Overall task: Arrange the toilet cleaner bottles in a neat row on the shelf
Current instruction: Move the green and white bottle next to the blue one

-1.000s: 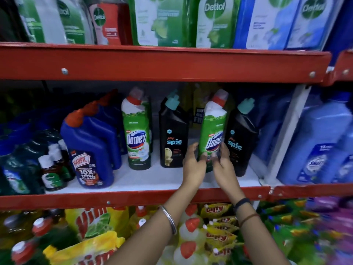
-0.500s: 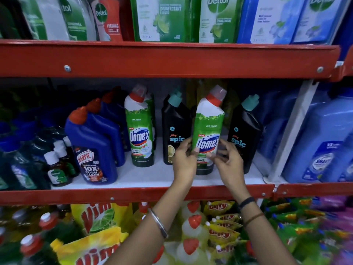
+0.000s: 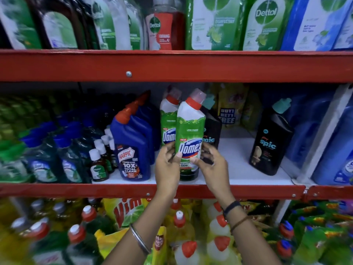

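Both hands grip a green and white Domex bottle (image 3: 190,134) with a red cap, upright near the front of the middle shelf (image 3: 244,178). My left hand (image 3: 167,165) holds its left side and my right hand (image 3: 212,167) its right side. A second Domex bottle (image 3: 168,121) stands just behind and to the left. A black Spic bottle (image 3: 213,129) is partly hidden behind the held one. Another black Spic bottle (image 3: 270,144) stands apart at the right. Blue Harpic bottles (image 3: 133,148) line up at the left.
Small brown bottles (image 3: 98,163) and dark green bottles (image 3: 44,161) fill the shelf's left part. Large blue bottles (image 3: 336,150) stand beyond a white upright at the right. Dettol packs (image 3: 265,23) sit on the upper shelf; dish-wash bottles and pouches (image 3: 129,211) fill the lower shelf.
Both hands have carried the Domex bottle leftward, from between the two Spic bottles to in front of the left Spic bottle, beside the other Domex. The camera has moved closer.
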Motion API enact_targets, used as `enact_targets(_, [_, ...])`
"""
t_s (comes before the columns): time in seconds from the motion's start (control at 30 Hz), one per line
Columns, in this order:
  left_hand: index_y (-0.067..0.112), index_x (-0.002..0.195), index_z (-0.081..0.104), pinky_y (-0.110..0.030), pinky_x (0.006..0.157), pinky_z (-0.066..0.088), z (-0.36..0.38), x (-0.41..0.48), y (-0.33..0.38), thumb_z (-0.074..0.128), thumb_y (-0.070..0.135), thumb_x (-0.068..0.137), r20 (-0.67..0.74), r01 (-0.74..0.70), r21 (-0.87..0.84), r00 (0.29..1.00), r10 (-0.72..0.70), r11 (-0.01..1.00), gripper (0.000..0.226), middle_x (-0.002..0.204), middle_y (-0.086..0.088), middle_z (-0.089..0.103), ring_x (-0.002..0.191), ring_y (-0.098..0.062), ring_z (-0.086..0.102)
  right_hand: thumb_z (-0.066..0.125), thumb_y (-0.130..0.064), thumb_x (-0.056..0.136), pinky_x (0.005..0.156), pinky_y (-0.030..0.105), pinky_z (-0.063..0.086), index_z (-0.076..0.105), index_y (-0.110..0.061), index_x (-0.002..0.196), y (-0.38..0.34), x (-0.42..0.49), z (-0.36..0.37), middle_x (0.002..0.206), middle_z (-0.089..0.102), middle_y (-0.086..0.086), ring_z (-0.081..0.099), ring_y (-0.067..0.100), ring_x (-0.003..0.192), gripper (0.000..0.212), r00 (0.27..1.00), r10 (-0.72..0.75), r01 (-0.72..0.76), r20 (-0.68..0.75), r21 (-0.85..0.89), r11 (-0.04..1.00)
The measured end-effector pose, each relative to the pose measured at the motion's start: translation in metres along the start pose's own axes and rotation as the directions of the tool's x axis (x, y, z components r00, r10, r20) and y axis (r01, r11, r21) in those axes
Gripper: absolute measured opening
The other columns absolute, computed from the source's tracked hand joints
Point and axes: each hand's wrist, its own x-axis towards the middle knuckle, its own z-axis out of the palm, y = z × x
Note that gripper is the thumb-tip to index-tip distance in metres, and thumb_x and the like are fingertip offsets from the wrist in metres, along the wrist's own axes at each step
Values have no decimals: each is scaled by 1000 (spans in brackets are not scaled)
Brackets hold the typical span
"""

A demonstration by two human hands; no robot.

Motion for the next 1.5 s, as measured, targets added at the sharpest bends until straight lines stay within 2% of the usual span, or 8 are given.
enact_targets(0.13, [19, 114, 56, -39, 91, 53, -22, 8, -4, 53, 3, 89, -61, -43, 57, 997, 46, 997, 30, 109, -4, 68, 104, -16, 64, 73, -5, 77, 73, 8, 50, 58, -11, 124, -4, -4, 27, 107, 66, -5, 65, 5, 96, 50, 1000, 1, -1, 3, 15, 1000])
enact_targets(0.33, [16, 129, 51, -32, 98, 49, -37, 13, -13, 44, 0, 93, -51, -73, 101, 996, 79, 992, 40, 119, 3, 62, 111, -11, 59, 71, -4, 79, 66, 3, 48, 59, -9, 121, 0, -8, 49, 97, 63, -15, 59, -22, 84, 44, 1000, 4, -4, -11, -25, 1000])
enact_targets(0.53, [22, 138, 43, -1, 85, 41, -42, 15, -23, 44, 1, 93, 28, -92, 102, 996, 90, 990, 50, 117, 20, 55, 98, 25, 51, 71, -8, 80, 72, 2, 47, 56, -8, 126, 1, -7, 54, 99, 63, -11, 60, -20, 86, 48, 999, 12, -14, -36, -67, 998])
enact_targets(0.7, [31, 142, 33, -6, 86, 44, -43, 12, -30, 45, 3, 93, 63, -93, 115, 994, 86, 989, 57, 127, 10, 57, 106, 13, 55, 70, -11, 82, 80, 9, 51, 52, -11, 130, 2, -9, 55, 110, 64, -2, 59, -5, 98, 51, 1000, 2, -3, -20, -67, 998])
enact_targets(0.87, [38, 146, 12, -42, 115, 33, -27, -10, -26, 40, 16, 93, 84, -221, 174, 974, 209, 960, 64, 158, 5, 22, 143, -11, 26, 65, -19, 87, 95, 22, 52, 55, -17, 131, 1, -12, 40, 126, 66, 2, 62, 8, 114, 45, 1000, -7, 8, 21, -41, 999])
enact_targets(1.07, [25, 147, 19, -28, 117, 23, 17, -39, 4, 43, 7, 96, 111, -416, -26, 902, 416, 909, 60, 158, 9, 21, 145, -6, 17, 58, -24, 92, 99, 21, 48, 60, -21, 126, -10, -19, -13, 127, 63, -3, 57, 6, 120, 34, 976, -63, 59, -208, -26, 998])
enact_targets(1.37, [29, 134, 41, -8, 98, 37, 121, -29, -12, 44, 18, 96, 410, -161, -102, 893, 188, 982, 39, 135, 17, 48, 117, 11, 47, 54, -17, 93, 117, 25, 24, 25, -13, 148, 14, 8, -123, 157, 29, 5, 28, 16, 145, 63, 841, -102, 9, -532, -175, 985])
enact_targets(1.5, [18, 135, 43, -16, 99, 36, 167, -11, -28, 40, 8, 96, 422, 34, -29, 906, -18, 999, 40, 145, 0, 44, 132, -12, 41, 55, -18, 92, 112, 22, 18, 20, -7, 149, 32, 20, -157, 158, 23, 11, 23, 22, 146, 68, 869, 15, -130, -494, -198, 972])
